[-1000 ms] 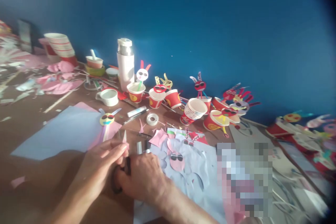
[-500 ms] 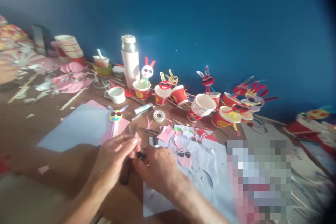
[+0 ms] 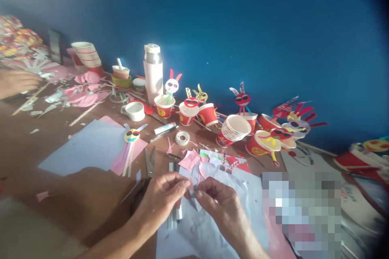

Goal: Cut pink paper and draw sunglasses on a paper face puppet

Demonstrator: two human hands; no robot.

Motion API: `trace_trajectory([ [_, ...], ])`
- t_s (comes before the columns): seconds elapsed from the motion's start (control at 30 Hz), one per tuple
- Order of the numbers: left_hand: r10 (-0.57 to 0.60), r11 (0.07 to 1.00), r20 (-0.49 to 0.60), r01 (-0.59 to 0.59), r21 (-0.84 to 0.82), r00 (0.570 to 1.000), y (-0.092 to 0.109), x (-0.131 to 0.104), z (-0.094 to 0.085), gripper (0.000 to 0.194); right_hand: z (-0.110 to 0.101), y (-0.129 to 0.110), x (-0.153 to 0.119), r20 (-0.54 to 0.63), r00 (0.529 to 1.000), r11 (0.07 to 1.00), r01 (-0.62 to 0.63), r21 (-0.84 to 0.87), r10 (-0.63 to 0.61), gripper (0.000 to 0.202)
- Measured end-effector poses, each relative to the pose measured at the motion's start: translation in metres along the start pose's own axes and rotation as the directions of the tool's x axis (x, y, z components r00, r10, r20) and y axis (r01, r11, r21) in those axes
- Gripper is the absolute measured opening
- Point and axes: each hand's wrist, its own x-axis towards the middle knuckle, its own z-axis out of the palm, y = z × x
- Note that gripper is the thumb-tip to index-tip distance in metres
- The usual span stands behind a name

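Note:
My left hand [image 3: 170, 194] is closed in a pinch on a small pink paper piece [image 3: 191, 179], mostly hidden by the fingertips. Close beside it, my right hand [image 3: 220, 202] has thumb and fingers pressed together; what they hold, if anything, is too small to make out. Both hands are over a crumpled white sheet [image 3: 243, 194]. Pink paper scraps [image 3: 190, 158] lie just beyond the fingertips. Beneath the left hand are several markers [image 3: 174, 216], partly covered. Left of them lie scissors [image 3: 150, 162], their dark handles partly behind the left wrist.
Decorated paper cups [image 3: 190, 114] and a stack of cups [image 3: 232, 129] line the wall beside a white flask [image 3: 153, 77]. Nearer are a tape roll [image 3: 182, 138], a yellow paper face [image 3: 131, 135] and a pale blue sheet [image 3: 82, 145]. Another person's hand [image 3: 20, 83] is at far left.
Both hands have moved right, from beside the markers to above the white sheet. The dark object by my right fingers is no longer there. The pink face on the sheet is out of sight.

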Motion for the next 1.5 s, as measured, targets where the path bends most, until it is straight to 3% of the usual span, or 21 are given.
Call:
trace_trajectory([
  [0.13,-0.009,0.994,0.103,-0.003,0.110,0.995,-0.004,0.004,0.011,0.037,-0.010,-0.002,-0.006,-0.039,0.998,0.998,-0.044,-0.052,0.042,0.020],
  [0.23,-0.045,0.973,0.158,0.008,0.230,0.986,-0.009,0.005,0.011,0.036,-0.029,0.004,-0.009,-0.041,0.992,0.992,-0.121,-0.018,0.121,0.020],
  [0.3,0.073,0.919,0.195,-0.142,0.368,0.978,-0.013,0.005,0.009,0.031,-0.045,0.012,-0.011,-0.052,0.976,0.977,-0.214,0.006,0.214,0.019],
  [0.37,0.278,0.780,0.327,-0.411,0.473,0.903,-0.018,0.005,0.009,0.020,-0.059,0.020,-0.012,-0.071,0.954,0.956,-0.293,-0.013,0.291,0.019],
  [0.43,0.401,0.607,0.480,-0.618,0.499,0.781,-0.024,0.005,0.011,0.019,-0.067,0.026,-0.013,-0.077,0.942,0.941,-0.332,-0.072,0.327,0.019],
  [0.47,0.419,0.539,0.530,-0.672,0.508,0.737,-0.027,0.005,0.013,0.020,-0.068,0.029,-0.013,-0.069,0.943,0.937,-0.333,-0.104,0.327,0.020],
  [0.53,0.420,0.434,0.583,-0.718,0.544,0.696,-0.031,0.007,0.018,0.020,-0.066,0.032,-0.014,-0.050,0.944,0.929,-0.330,-0.166,0.326,0.021],
  [0.63,0.363,0.340,0.629,-0.727,0.597,0.687,-0.032,0.011,0.023,0.021,-0.059,0.034,-0.012,-0.026,0.943,0.901,-0.324,-0.288,0.331,0.020],
  [0.73,0.295,0.302,0.651,-0.714,0.631,0.700,-0.032,0.013,0.025,0.022,-0.057,0.035,-0.009,-0.001,0.954,0.870,-0.275,-0.409,0.300,0.020],
  [0.9,0.237,0.232,0.686,-0.726,0.647,0.688,-0.033,0.016,0.022,0.025,-0.063,0.033,-0.002,0.020,0.959,0.859,-0.245,-0.450,0.284,0.016],
  [1.1,0.244,0.193,0.708,-0.749,0.634,0.663,-0.036,0.018,0.020,0.019,-0.066,0.032,0.001,0.014,0.954,0.853,-0.261,-0.451,0.299,0.015],
  [1.23,0.256,0.184,0.718,-0.762,0.621,0.647,-0.039,0.018,0.020,0.021,-0.060,0.037,0.000,0.022,0.969,0.848,-0.206,-0.487,0.248,0.014],
  [1.5,0.286,0.164,0.719,-0.771,0.615,0.634,-0.039,0.020,0.021,0.022,-0.055,0.037,0.000,-0.001,0.980,0.773,-0.159,-0.615,0.201,0.016],
])
